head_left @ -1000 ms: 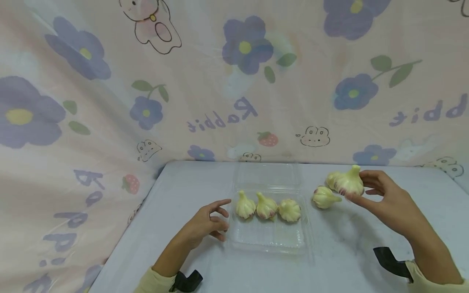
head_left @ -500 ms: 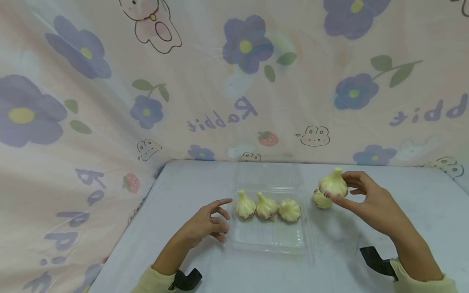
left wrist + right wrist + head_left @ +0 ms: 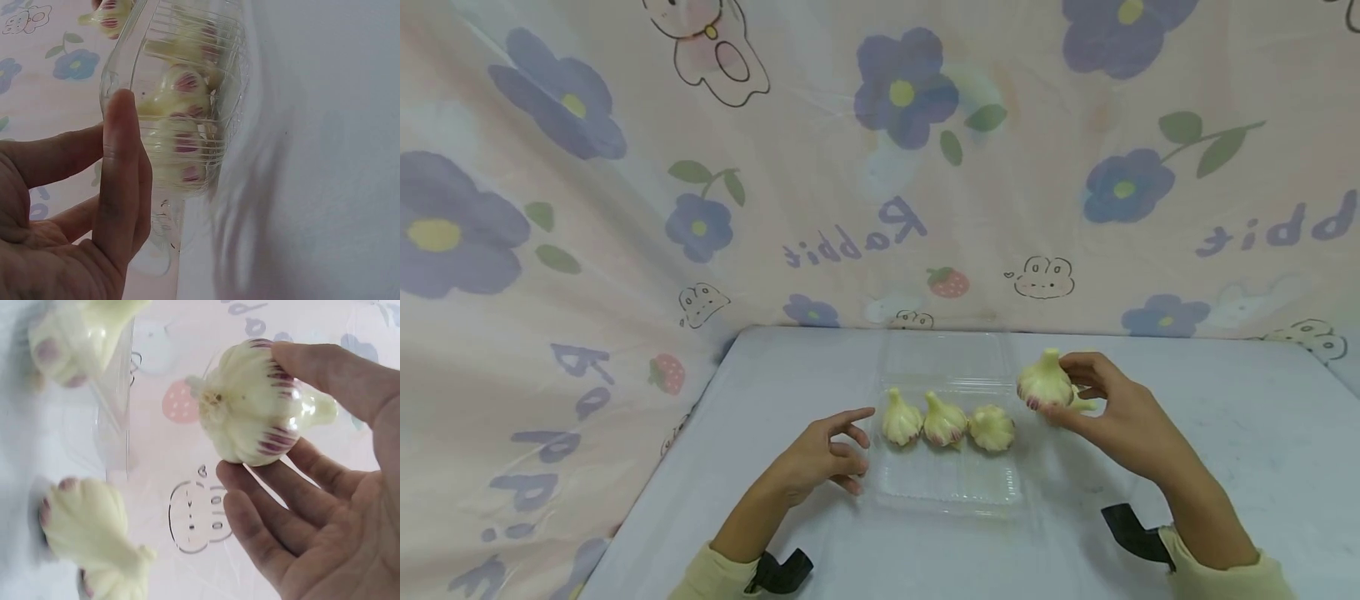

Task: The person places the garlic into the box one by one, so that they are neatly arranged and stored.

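Clock positions taken from the centre of the clear plastic tray (image 3: 951,492), head view, 12 being the far side.

Right hand (image 3: 1120,417): holding one garlic bulb (image 3: 1045,382), pinched between thumb and fingers. Bulb at 2 o'clock, just outside the tray, raised off the bench (image 3: 940,562). Neck points to 12; right wrist view shows the root end and purple streaks on the skin.

Left hand (image 3: 823,457): holding nothing, fingers spread and loosely bent, at 9 o'clock beside the tray wall. Contact with the wall: cannot tell.

Tray: lid (image 3: 943,354) folded back toward 12. Three bulbs inside, in a row across the far half: left bulb (image 3: 902,421) and middle bulb (image 3: 945,421) with necks toward 12, right bulb (image 3: 992,429) showing its rounded side. Left wrist view: bulbs seen through the ribbed clear wall.

Outside the tray: two loose bulbs (image 3: 87,515) close together on the bench, at 8 to 7 o'clock in the right wrist frame; mostly hidden behind the right hand in head view.

Surroundings: floral curtain (image 3: 820,150) behind the bench at 12; black wrist mounts (image 3: 1138,537) below both hands.
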Demonstrator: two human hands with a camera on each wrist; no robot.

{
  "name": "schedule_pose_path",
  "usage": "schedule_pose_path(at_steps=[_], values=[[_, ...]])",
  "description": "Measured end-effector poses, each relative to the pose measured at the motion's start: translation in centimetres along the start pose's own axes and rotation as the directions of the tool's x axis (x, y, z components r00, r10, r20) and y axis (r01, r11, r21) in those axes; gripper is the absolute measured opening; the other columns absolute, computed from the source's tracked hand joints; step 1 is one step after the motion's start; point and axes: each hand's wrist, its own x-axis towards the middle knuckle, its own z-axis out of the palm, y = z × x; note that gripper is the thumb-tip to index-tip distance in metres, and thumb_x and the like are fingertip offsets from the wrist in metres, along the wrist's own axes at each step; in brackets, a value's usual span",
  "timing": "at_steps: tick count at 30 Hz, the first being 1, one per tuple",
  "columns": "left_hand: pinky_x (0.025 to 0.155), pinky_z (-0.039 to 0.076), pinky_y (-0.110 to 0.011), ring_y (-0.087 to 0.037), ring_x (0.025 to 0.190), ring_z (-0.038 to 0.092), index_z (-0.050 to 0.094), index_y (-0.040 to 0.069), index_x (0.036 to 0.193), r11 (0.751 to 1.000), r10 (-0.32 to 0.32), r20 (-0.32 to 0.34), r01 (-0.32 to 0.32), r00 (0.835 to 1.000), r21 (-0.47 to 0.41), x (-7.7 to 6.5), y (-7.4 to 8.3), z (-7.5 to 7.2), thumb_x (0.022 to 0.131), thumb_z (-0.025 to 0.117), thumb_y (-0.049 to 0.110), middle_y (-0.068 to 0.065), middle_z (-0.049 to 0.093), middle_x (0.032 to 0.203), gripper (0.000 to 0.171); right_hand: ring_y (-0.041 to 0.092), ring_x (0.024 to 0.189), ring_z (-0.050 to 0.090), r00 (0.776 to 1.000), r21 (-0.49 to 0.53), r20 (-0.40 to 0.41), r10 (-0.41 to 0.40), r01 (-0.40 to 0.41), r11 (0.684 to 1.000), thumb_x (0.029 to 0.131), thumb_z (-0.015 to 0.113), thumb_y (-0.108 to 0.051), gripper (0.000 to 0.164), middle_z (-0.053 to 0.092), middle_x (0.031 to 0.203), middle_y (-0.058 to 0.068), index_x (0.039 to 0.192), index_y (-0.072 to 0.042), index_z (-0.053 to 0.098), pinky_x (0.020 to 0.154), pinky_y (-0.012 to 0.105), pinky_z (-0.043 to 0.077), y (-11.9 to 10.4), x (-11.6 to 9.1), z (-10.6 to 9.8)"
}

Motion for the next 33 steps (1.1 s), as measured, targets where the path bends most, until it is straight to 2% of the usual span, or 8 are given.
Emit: schedule_pose_path(at_steps=[17,25,33], values=[[0.062,0.062,-0.028,-0.015,0.074,0.064,0.032,0.007,0.155,1.000,0.007,0.012,-0.007,1.000,0.012,0.0,-0.1,0.1,0.089,0.063,-0.011,-0.022,0.049,0.119,0.075,0.037,0.121,0.057,0.998,0.067,0.029,-0.060,0.058,0.996,0.090,0.068,-0.051,0.068,0.054,0.140,0.013,0.143,-0.016,0.043,0.092,0.059,0.053,-2.6,0.2,1.5],[0.063,0.062,-0.029,-0.015,0.076,0.064,0.034,0.008,0.155,1.000,0.010,0.014,-0.011,1.000,0.020,-0.2,0.1,-0.1,0.089,0.064,-0.009,-0.014,0.050,0.115,0.074,0.032,0.119,0.058,0.995,0.095,0.033,-0.094,0.090,0.991,0.087,0.073,-0.050,0.068,0.059,0.135,0.010,0.140,-0.017,0.046,0.097,0.054,0.052,-3.6,0.6,3.1],[0.062,0.062,-0.027,-0.014,0.074,0.063,0.033,0.007,0.155,1.000,0.012,0.020,-0.012,1.000,0.010,-0.1,0.1,-0.1,0.089,0.064,-0.009,-0.012,0.050,0.112,0.075,0.030,0.117,0.061,0.989,0.099,0.033,-0.143,0.139,0.985,0.089,0.073,-0.045,0.062,0.062,0.133,0.010,0.138,-0.017,0.049,0.094,0.048,0.054,-4.3,0.5,3.9]])
